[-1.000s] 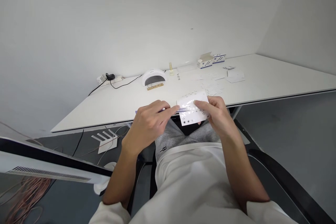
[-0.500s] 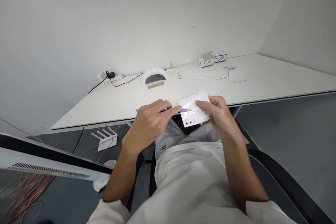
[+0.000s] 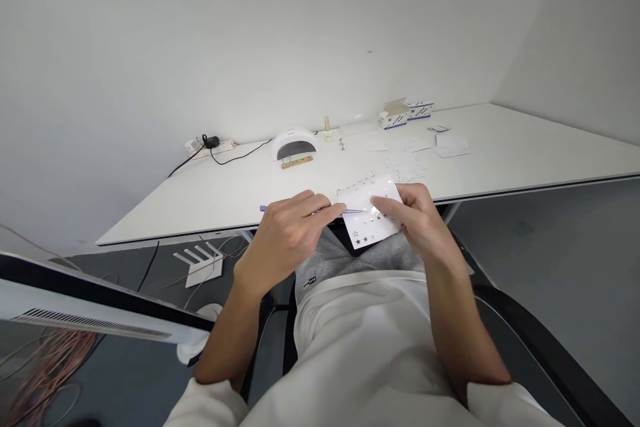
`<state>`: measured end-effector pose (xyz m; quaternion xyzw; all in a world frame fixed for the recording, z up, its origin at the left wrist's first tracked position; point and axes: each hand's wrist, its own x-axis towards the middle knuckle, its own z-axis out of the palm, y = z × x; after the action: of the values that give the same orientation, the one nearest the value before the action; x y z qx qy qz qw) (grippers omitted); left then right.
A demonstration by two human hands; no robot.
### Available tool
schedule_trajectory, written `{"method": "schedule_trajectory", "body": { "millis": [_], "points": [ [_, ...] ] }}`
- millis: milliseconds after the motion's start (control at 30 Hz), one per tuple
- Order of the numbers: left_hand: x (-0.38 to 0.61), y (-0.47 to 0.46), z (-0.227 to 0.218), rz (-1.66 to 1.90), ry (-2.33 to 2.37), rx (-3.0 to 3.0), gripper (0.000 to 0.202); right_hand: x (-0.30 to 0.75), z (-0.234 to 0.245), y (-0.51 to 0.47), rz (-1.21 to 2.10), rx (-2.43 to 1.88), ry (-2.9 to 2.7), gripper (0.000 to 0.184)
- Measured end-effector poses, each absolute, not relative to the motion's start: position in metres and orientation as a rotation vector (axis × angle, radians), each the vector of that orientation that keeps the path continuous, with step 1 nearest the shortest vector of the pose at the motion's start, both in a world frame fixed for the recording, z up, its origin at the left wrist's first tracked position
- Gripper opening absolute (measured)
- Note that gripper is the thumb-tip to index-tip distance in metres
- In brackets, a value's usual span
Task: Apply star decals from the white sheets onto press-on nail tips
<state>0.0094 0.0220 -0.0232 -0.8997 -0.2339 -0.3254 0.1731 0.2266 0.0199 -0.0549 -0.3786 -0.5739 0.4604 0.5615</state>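
Observation:
A pair of purple tweezers [image 3: 263,209] is pinched in my left hand [image 3: 290,230], its thin tips lying against the sticker sheet [image 3: 367,232]. That white sheet carries rows of small silver stars and bends a little at the top. My right hand [image 3: 423,219] grips its right side, thumb on the front and the other fingers behind, mostly hidden. Both hands are just over the table's front edge, above my lap. Whether a star is caught in the tweezer tips is too small to tell.
On the white table [image 3: 200,193] stand a nail lamp [image 3: 296,136], a gold-coloured strip [image 3: 297,162], a small bottle [image 3: 328,133] and two boxes [image 3: 394,119]. Loose sheets [image 3: 451,145] lie at the right. A router [image 3: 205,271] and cables are below on the left.
The sheet's lower edge has dropped slightly and its angle has shifted a little. My hands and the tweezers have stayed nearly in place.

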Motion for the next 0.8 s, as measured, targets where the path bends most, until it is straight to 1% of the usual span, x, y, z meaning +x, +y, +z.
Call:
{"method": "schedule_trajectory", "body": {
  "millis": [200, 367, 433, 500, 600, 667, 700, 800],
  "points": [
    [0.009, 0.019, -0.021, -1.008, -0.641, -2.504, 0.026, 0.227, -0.055, 0.022, 1.053, -0.922, -1.398, 0.040],
    [0.008, 0.019, -0.018, -1.053, -0.679, -2.508, 0.018, 0.238, -0.062, 0.039, 1.020, -1.051, -1.361, 0.034],
    [0.006, 0.021, -0.017, -1.047, -0.698, -2.515, 0.014, 0.249, -0.070, 0.059, 0.905, -1.173, -1.376, 0.033],
    [0.002, 0.024, -0.016, -1.057, -0.732, -2.519, 0.011, 0.264, -0.079, 0.085, 0.701, -1.332, -1.394, 0.035],
    [-0.005, 0.029, -0.014, -1.106, -0.810, -2.512, 0.006, 0.283, -0.091, 0.127, 0.521, -1.478, -1.372, 0.044],
    [-0.010, 0.032, -0.013, -1.147, -0.846, -2.492, 0.006, 0.289, -0.097, 0.150, 0.427, -1.562, -1.377, 0.045],
    [-0.012, 0.033, -0.013, -1.165, -0.860, -2.481, 0.005, 0.290, -0.100, 0.158, 0.391, -1.599, -1.380, 0.042],
    [-0.015, 0.035, -0.011, -1.183, -0.895, -2.461, 0.005, 0.286, -0.105, 0.165, 0.254, -1.677, -1.345, 0.019]
  ]
}}
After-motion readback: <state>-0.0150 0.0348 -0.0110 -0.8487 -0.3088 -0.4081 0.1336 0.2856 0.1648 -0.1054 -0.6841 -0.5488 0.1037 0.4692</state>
